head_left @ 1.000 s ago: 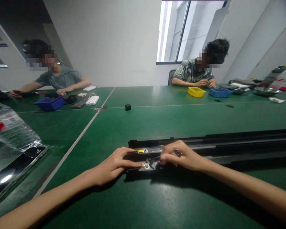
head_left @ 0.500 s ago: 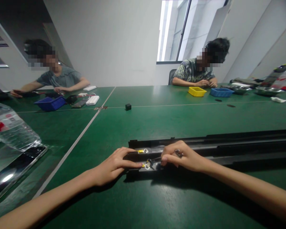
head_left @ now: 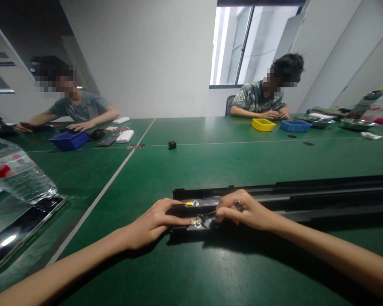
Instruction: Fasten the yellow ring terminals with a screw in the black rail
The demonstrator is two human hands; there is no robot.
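At the near side of the green table [head_left: 242,259], seen from your head camera, a long black rail [head_left: 322,199] lies in front of you and runs off to the right. Your left hand [head_left: 150,223] is at the rail's left end, index finger and thumb spread apart and clasping nothing. The index finger reaches to the upper yellow sleeve [head_left: 189,204], just beside the upper bolt [head_left: 195,203]; the thumb tip lies against the lower yellow sleeve [head_left: 192,222], next to the lower bolt [head_left: 198,223].

Your right hand [head_left: 239,210] is closed around a small wrench [head_left: 208,216], pinching it between thumb and bent fingers. One end of the wrench sticks up behind your knuckles; the other is close to the lower bolt, though you cannot tell from here whether it sits on it.

Farther left, a phone [head_left: 22,233] lies flat beside a clear bottle [head_left: 19,170]. Past the rail, you have a little black cube [head_left: 172,145] on its own. Across the table, one person [head_left: 83,106] sits behind a dark blue tray [head_left: 68,142], and another person [head_left: 258,100] sits behind a yellow tray [head_left: 263,127], with a lighter blue tray [head_left: 295,127] near it.
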